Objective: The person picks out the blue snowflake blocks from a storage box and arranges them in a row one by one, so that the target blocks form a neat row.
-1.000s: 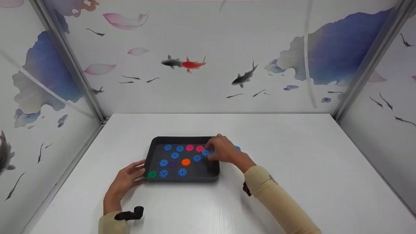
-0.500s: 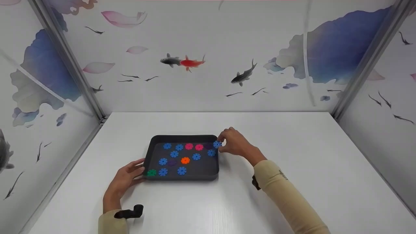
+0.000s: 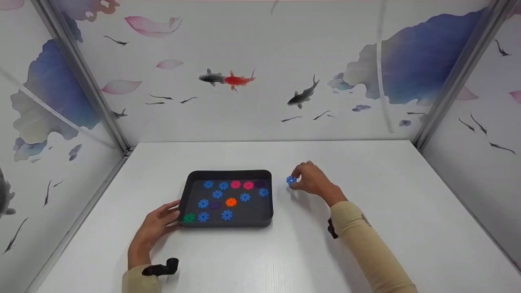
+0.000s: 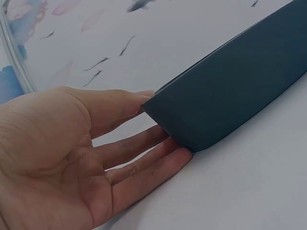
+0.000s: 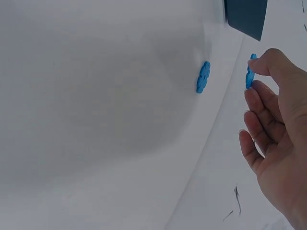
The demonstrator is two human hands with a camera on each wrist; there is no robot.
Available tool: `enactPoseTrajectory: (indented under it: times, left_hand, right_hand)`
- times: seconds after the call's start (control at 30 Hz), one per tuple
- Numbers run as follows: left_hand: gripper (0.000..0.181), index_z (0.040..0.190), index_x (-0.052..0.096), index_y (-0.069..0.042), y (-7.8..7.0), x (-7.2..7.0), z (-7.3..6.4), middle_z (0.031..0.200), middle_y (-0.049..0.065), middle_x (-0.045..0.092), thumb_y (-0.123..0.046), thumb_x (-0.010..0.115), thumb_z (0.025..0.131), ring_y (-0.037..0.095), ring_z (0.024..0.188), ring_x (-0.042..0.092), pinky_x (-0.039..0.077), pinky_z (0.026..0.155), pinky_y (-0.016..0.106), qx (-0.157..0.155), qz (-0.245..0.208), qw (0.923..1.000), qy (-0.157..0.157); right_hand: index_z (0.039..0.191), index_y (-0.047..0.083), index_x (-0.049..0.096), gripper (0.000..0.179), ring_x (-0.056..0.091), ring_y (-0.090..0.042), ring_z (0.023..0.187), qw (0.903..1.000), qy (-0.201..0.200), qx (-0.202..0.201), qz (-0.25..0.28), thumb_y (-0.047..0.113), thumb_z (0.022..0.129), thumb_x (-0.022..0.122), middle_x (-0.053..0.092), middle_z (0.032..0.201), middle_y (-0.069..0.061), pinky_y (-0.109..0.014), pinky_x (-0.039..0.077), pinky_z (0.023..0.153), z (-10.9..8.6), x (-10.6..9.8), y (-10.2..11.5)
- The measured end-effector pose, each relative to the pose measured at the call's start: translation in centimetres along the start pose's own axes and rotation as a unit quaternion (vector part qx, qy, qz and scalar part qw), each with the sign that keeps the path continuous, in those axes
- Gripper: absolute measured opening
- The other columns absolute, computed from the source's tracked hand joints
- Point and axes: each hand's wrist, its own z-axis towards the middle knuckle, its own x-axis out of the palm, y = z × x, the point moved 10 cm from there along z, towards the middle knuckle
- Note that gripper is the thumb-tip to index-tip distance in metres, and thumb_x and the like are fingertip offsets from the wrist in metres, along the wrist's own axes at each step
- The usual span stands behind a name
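The dark rectangular tray (image 3: 226, 223) meets the spread left hand (image 3: 154, 225) at its left wall, while to its right the right hand (image 3: 315, 180) pinches 1 blue notched disc (image 3: 290, 180), in a likely carrying step calling for gentle lowering.

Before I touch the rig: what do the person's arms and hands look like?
Left hand and right hand: bare, no gloves. Long beige sleeves: left sleeve, right sleeve with a dark marking near the cuff. Left black attachment has a rounded knob; right black attachment is partly hidden. No cables visible.
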Motion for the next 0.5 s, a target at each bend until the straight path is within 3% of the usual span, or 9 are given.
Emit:
enactPoseTrajectory:
  times: [0.5]
  left_hand:
    - [0.054,0.153,0.04,-0.009,0.1,-0.2,0.1,0.157,0.024,0.039,-0.021,0.057,0.103,0.035,0.139,0.048,0.05,0.11,0.044,0.0,-0.004,1.0,-0.005]
  right_hand:
    - [0.113,-0.001,0.071,0.035,0.059,-0.028,0.102,0.9962,0.013,0.079,0.034,0.02,0.086,0.076,0.066,0.108,-0.016,-0.044,0.056,0.094,-0.6,1.1,-4.9]
